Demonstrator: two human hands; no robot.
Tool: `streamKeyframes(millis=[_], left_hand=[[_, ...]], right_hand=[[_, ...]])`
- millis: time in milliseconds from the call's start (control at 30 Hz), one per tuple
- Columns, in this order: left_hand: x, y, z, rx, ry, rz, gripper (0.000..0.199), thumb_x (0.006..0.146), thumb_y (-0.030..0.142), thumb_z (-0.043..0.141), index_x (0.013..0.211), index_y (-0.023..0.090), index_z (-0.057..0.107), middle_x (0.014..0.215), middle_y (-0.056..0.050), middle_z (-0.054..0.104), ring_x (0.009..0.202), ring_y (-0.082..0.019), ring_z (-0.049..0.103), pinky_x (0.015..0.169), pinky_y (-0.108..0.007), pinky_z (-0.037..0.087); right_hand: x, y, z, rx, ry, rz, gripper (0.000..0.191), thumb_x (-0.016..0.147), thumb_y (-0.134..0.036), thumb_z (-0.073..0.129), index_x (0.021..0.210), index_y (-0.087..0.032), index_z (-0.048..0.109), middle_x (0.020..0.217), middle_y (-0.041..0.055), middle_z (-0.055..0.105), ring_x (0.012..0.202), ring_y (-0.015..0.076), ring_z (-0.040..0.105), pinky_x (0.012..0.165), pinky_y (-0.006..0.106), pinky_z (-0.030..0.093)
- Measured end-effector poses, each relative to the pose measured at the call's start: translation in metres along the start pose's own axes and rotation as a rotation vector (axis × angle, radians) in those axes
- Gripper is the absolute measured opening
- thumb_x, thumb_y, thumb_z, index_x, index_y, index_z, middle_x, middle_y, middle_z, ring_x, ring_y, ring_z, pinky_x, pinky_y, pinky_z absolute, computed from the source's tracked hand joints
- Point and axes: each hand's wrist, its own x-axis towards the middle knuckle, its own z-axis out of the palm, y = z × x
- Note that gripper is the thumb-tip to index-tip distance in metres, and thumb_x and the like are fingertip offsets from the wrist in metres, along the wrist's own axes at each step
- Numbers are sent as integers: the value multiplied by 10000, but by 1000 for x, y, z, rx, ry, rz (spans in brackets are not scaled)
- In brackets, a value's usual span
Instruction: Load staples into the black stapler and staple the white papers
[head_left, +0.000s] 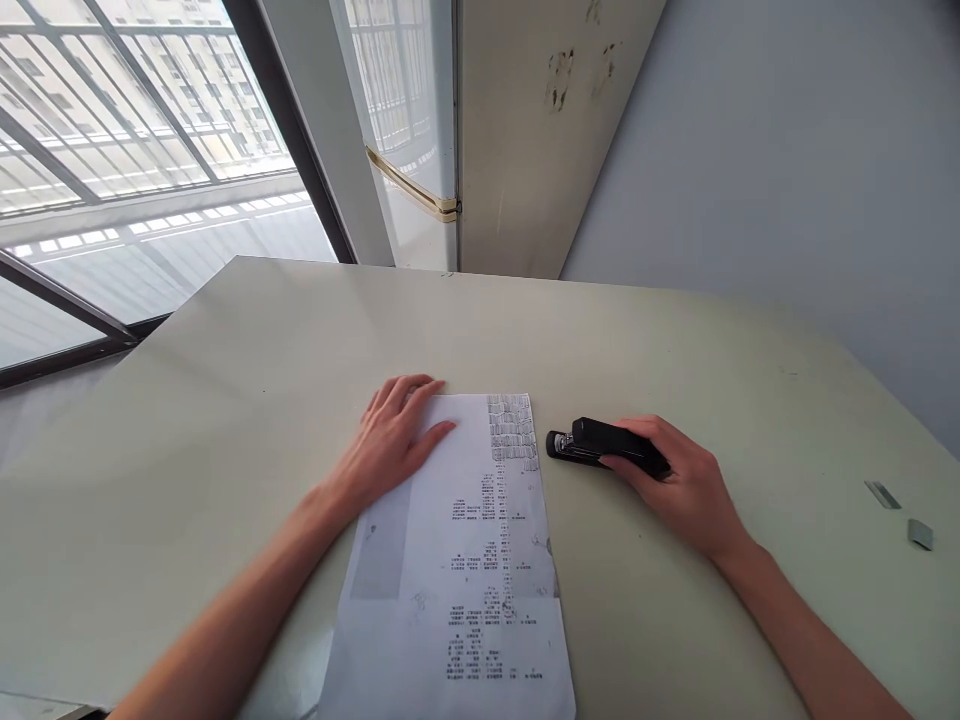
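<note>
Printed paper sheets (450, 560) lie on the table in front of me, their text upside down from here. My left hand (394, 435) rests on the upper left edge of the paper, fingers stretched out and thumb apart over the sheet. To the right of the paper, my right hand (679, 485) is wrapped round a black stapler (615, 445). The stapler's nose points left toward the paper's upper right edge, with a small gap between them. Its jaws stand slightly apart. How many sheets there are I cannot tell.
The pale table (600, 340) spreads around the paper. Two small grey pieces, perhaps staple strips (883, 495), lie at the far right. Beyond the table's back edge stands a fridge (517, 150), with a window (150, 120) at left and a wall (787, 150) at right.
</note>
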Motion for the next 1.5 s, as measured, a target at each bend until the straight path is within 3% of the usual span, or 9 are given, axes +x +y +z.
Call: streamKeyframes(millis=[133, 300, 600, 867, 1000, 1100, 1167, 1367, 1500], left_hand=[[3, -2, 3, 121, 137, -134, 411, 1077, 527, 439, 1249, 192, 606, 1254, -138, 622, 1193, -330, 556, 1090, -551, 454], [6, -7, 7, 177, 161, -183, 399, 1058, 569, 434, 1045, 199, 583, 1148, -142, 602, 1098, -336, 545, 1031, -546, 451], [8, -7, -1, -37, 116, -259, 390, 980, 594, 583, 1099, 226, 628, 1143, -85, 676, 1130, -302, 604, 1095, -509, 409], [11, -5, -25, -375, 49, -339, 378, 921, 613, 669, 943, 240, 730, 968, -1, 774, 809, -193, 675, 791, -302, 521], [4, 0, -41, -481, 113, -362, 388, 881, 617, 718, 932, 235, 762, 974, -13, 782, 823, -196, 688, 745, -280, 534], [-6, 3, -52, -534, 148, -387, 400, 843, 621, 757, 914, 228, 770, 958, -23, 778, 829, -200, 688, 728, -276, 550], [-13, 7, -58, -568, 160, -411, 402, 825, 618, 773, 897, 222, 766, 944, -24, 773, 812, -195, 686, 700, -269, 555], [-24, 30, -72, -677, 200, -440, 412, 801, 617, 787, 863, 212, 747, 913, -21, 763, 765, -187, 677, 617, -256, 543], [-20, 53, -73, -706, 215, -404, 425, 795, 625, 791, 861, 208, 742, 910, -24, 767, 778, -197, 686, 611, -261, 547]], right_hand=[[0, -2, 0, 23, 8, 32, 201, 1005, -438, 669, 1165, -316, 667, 1096, 28, 742, 924, 226, 700, 691, 320, 570], [1, -4, 1, 20, 11, 44, 214, 995, -442, 681, 1164, -312, 673, 1090, 26, 749, 911, 220, 699, 602, 290, 546], [2, -2, 1, 27, 5, 39, 227, 998, -466, 664, 1160, -306, 668, 1065, 24, 750, 865, 204, 698, 636, 295, 561], [1, 1, 0, 78, -31, 52, 288, 1005, -494, 631, 1209, -294, 662, 1142, 62, 738, 943, 238, 704, 650, 320, 578], [-2, -11, -6, 62, 101, 79, 385, 1007, -490, 619, 1339, -295, 602, 1308, 90, 692, 1127, 279, 676, 635, 321, 571], [-10, -33, -8, 11, 260, 36, 301, 1017, -432, 611, 1279, -285, 619, 1264, 92, 704, 1121, 281, 676, 794, 390, 596], [-19, -52, -6, 34, 275, -11, 208, 1026, -388, 597, 1201, -285, 643, 1181, 80, 724, 1086, 268, 690, 904, 425, 589], [-47, -108, 2, 502, -165, 168, 381, 1040, -465, 576, 1385, -306, 599, 1273, 94, 737, 1103, 272, 727, 869, 407, 648], [-58, -122, -1, 742, -339, 289, 309, 1029, -534, 570, 1230, -346, 709, 1151, 44, 787, 1020, 294, 752, 881, 461, 661]])
